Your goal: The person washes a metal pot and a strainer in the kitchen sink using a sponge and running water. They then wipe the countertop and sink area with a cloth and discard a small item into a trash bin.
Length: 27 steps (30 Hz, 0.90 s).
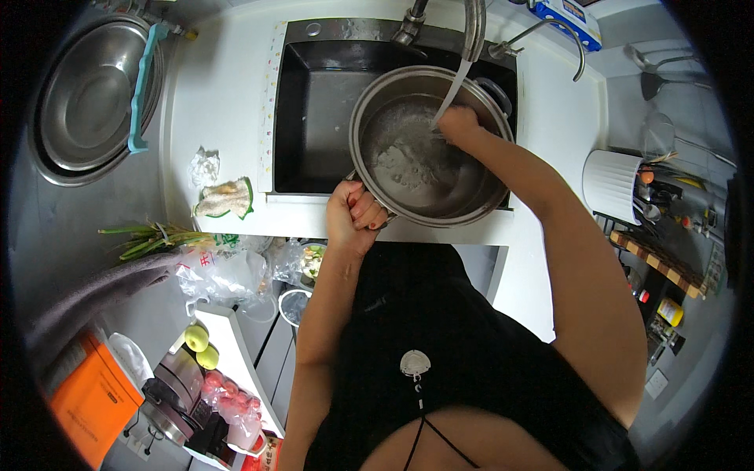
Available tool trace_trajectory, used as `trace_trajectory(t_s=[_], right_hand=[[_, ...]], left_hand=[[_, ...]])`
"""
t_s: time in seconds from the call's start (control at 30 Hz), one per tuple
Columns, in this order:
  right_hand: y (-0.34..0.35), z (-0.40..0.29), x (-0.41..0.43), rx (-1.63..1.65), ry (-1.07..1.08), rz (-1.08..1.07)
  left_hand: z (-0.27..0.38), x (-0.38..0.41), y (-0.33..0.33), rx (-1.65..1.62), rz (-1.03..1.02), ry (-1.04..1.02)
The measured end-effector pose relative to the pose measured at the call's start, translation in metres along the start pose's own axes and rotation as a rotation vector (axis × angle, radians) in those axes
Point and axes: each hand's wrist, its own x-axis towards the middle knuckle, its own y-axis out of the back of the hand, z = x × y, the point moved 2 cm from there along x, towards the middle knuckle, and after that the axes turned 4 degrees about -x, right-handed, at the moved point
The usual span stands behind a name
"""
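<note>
A large stainless-steel pot (377, 194) rests over the right part of the dark sink (318, 129), partly filled with water. My left hand (356, 212) grips the pot's near-left handle. Inside the pot, at its upper right, is my right hand (459, 125), blurred, under the stream from the faucet (474, 35). Its fingers are bent, and whether it holds something cannot be seen. Pale froth and bubbles float on the water. The pot's other handle (493, 95) sticks out at the upper right, untouched.
On the counter left of the sink lie a sponge cloth (225, 198) and crumpled plastic (204, 168). Metal basins (88, 94) hang at the far left. A small curved tap (554, 26) stands behind right. A white ribbed utensil holder (609, 185) is at the right. Plastic bags (224, 271) hang below left.
</note>
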Motion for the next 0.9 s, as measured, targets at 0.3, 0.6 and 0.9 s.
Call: trace_trajectory(t_s=[0.3, 0.6, 0.9], right_hand=[[0.001, -0.101, 0.002, 0.193, 0.539, 0.074], [-0.055, -0.062, -0.043, 0.213, 0.938, -0.701], [0.023, -0.046, 0.004, 0.074, 0.335, 0.763]], left_hand=[[0.0, 0.005, 0.001, -0.029, -0.123, 0.047], [-0.004, 0.016, -0.016, -0.069, 0.001, -0.055], [-0.001, 0.001, -0.013, 0.0, 0.025, 0.048]])
